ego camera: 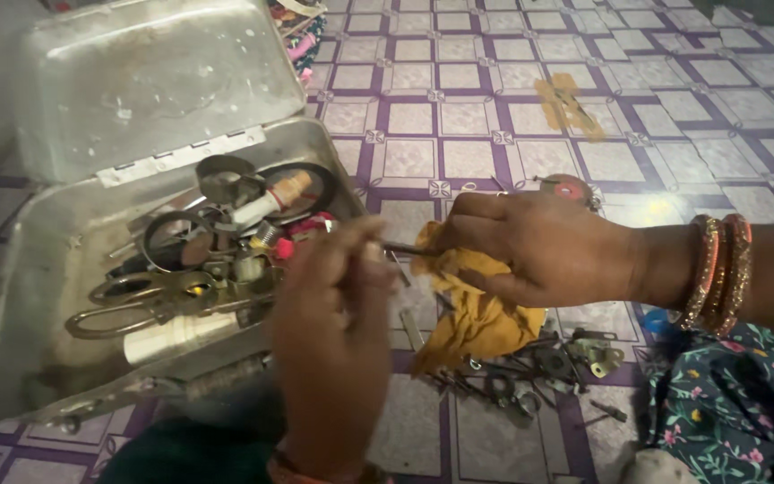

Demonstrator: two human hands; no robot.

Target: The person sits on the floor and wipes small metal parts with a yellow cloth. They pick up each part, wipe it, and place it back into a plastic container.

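Over tiled floor, left hand (338, 296) pinches thin rod (405, 250); right hand (530, 251) grips yellow cloth (472, 314).

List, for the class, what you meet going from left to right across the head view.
Open metal box of scissors and spools → left hand → yellow cloth → right hand → bangles → floral fabric.

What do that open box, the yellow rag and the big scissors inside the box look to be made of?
The box looks like thin metal, perhaps aluminium: dull grey, scuffed and dented, with a hinge strip along its lid. The yellow rag seems to be soft woven cloth, since it crumples and folds under the right hand. The scissors look like steel gone dark and brownish, possibly tarnished or rusty.
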